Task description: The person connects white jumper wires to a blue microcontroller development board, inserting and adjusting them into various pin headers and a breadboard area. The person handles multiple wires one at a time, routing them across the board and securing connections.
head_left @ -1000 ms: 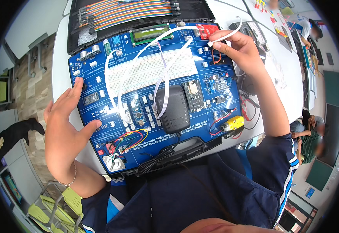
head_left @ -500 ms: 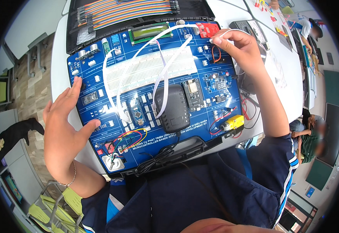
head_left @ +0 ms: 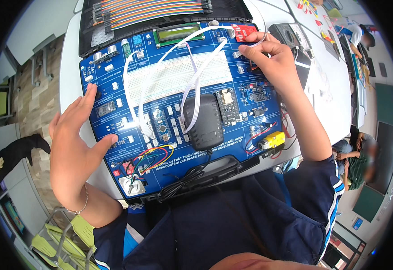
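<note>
A blue microcontroller training board (head_left: pixel 160 155) lies in an opened black case on a white table. My left hand (head_left: pixel 77 139) is open along the board's left edge, fingers spread, thumb and fingertips resting on the board. At the upper right my right hand (head_left: pixel 270 56) pinches the end of a thin cable (head_left: pixel 263 38), its fingertips beside a small white socket (head_left: pixel 237 55) below a red module (head_left: pixel 242 32). Whether the plug sits in that socket is hidden by the fingers. Other white cables (head_left: pixel 160 60) arch over the breadboard (head_left: pixel 178 76) to sockets around the board.
A black power adapter (head_left: pixel 202 121) lies on the board, its bundled cord (head_left: pixel 183 182) at the near edge. Rainbow jumper wires (head_left: pixel 156 13) fill the case lid. A multimeter (head_left: pixel 284 33) stands beyond my right hand. A yellow motor (head_left: pixel 273 140) sits at the near right corner.
My right hand has moved down and slightly left with the cable end, from beside the red module to the small white socket. The board has shifted slightly right. My left hand stays put.
</note>
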`<state>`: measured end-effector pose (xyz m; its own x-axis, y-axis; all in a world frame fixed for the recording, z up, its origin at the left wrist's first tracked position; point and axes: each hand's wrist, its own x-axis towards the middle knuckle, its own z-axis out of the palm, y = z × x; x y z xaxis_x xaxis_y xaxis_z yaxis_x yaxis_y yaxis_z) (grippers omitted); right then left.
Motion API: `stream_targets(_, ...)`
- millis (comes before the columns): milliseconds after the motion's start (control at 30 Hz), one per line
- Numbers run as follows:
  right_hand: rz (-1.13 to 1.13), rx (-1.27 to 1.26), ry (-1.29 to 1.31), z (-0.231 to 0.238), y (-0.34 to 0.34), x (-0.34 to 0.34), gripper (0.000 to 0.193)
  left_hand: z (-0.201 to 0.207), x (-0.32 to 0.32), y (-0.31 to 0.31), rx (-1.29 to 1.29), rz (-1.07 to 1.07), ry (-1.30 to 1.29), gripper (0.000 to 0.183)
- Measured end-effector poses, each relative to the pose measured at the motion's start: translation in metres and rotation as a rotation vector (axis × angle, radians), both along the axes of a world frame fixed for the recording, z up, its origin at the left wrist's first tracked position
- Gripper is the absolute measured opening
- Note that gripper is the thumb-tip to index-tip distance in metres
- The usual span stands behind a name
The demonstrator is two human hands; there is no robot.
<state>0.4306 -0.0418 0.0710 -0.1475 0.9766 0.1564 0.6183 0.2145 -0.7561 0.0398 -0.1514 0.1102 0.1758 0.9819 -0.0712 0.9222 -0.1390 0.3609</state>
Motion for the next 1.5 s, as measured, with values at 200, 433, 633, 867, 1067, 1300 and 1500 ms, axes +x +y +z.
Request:
stream_targets(200, 0.024, 0.101, -0.114, -0.002, 0.000, -0.002, 0.019, 0.001, 0.002, 0.000, -0.004, 0.010, 0.024, 0.092)
stream_targets(433, 0.034, 0.356, -0.341, 0.001, -0.006, -0.011, 0.014, 0.002, 0.003, -0.001, -0.010, 0.023, -0.002, 0.091)
stream_targets(633, 0.076, 0.445, -0.412, 0.000, -0.006, -0.015, 0.012, 0.001, 0.003, -0.001, 0.006, 0.013, -0.017, 0.092)
stream_targets(867, 0.048, 0.351, -0.395, 0.001, -0.007, -0.017, 0.014, 0.002, 0.005, -0.001, -0.008, 0.013, -0.008, 0.092)
stream_targets(1067, 0.060, 0.490, -0.672, 0.008, -0.008, -0.034, 0.018, -0.002, 0.000, 0.001, -0.005, -0.002, -0.021, 0.092)
stream_targets(1300, 0.075, 0.786, -0.292, 0.020, -0.010, -0.031, 0.009, -0.001, -0.001, 0.002, -0.018, 0.008, 0.007, 0.090)
stream_targets(1500, 0.344, 0.644, -0.237, 0.071, -0.051, -0.047, 0.023, -0.015, -0.010, -0.002, 0.098, -0.040, -0.040, 0.087)
